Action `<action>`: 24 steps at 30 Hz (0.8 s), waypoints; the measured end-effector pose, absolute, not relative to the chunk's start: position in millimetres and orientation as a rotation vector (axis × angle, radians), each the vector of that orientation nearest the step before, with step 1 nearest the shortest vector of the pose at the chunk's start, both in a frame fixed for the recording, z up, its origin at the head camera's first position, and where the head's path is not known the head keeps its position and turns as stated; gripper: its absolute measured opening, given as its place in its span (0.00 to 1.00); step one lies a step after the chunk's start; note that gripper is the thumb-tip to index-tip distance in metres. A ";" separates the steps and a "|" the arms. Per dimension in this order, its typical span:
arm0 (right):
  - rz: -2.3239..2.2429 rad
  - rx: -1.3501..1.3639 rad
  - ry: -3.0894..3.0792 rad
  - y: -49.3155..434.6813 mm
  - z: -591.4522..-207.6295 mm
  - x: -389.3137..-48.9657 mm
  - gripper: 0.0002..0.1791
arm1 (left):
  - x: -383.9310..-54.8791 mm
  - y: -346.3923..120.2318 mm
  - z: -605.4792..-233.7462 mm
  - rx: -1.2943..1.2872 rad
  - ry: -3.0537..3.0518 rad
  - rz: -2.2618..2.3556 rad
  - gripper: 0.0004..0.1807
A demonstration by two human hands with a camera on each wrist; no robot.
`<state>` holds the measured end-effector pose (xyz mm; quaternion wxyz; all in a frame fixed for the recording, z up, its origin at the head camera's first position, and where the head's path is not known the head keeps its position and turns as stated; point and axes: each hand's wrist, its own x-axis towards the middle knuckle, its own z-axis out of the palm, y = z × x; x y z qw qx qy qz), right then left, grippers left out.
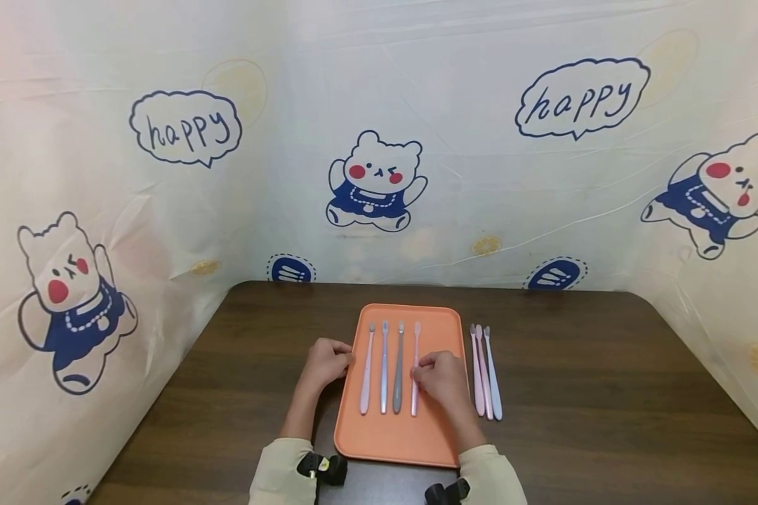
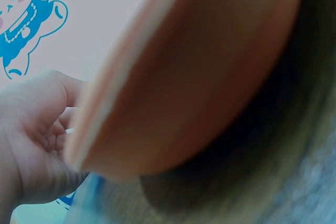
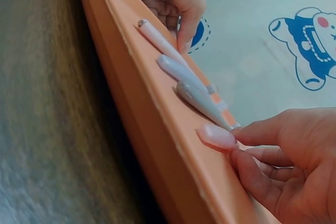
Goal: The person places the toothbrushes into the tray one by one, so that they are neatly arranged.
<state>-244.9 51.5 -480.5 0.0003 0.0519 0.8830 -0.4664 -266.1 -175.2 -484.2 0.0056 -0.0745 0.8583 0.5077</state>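
An orange tray (image 1: 394, 442) lies on the table, with toothbrushes in an upright row on it. My left hand (image 1: 328, 361) holds the tray's left rim, thumb at the edge; the left wrist view shows the rim close up and blurred. Between thumb and forefinger my right hand (image 1: 445, 379) pinches the pink toothbrush (image 1: 414, 401), rightmost in the row; its handle end (image 3: 216, 136) shows in the right wrist view. To its left lie a grey toothbrush (image 1: 398, 386), a light blue toothbrush (image 1: 384, 389) and a pale pink toothbrush (image 1: 365, 393).
Just right of the tray, three more toothbrushes lie close together on the brown table (image 1: 575, 393): a pink toothbrush (image 1: 478, 393), a second pink one and a blue toothbrush (image 1: 495, 396). A printed curtain (image 1: 467, 154) with bears surrounds the table's back and sides.
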 end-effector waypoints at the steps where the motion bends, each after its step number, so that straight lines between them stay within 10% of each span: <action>1: -1.454 0.175 2.775 51.2 -480.2 -245.0 0.05 | -266.2 -175.2 -484.3 -0.233 2.688 1.590 0.11; 24: -1.385 0.070 2.873 61.4 -482.3 -242.3 0.08 | -267.5 -174.5 -483.6 -0.243 2.712 1.544 0.11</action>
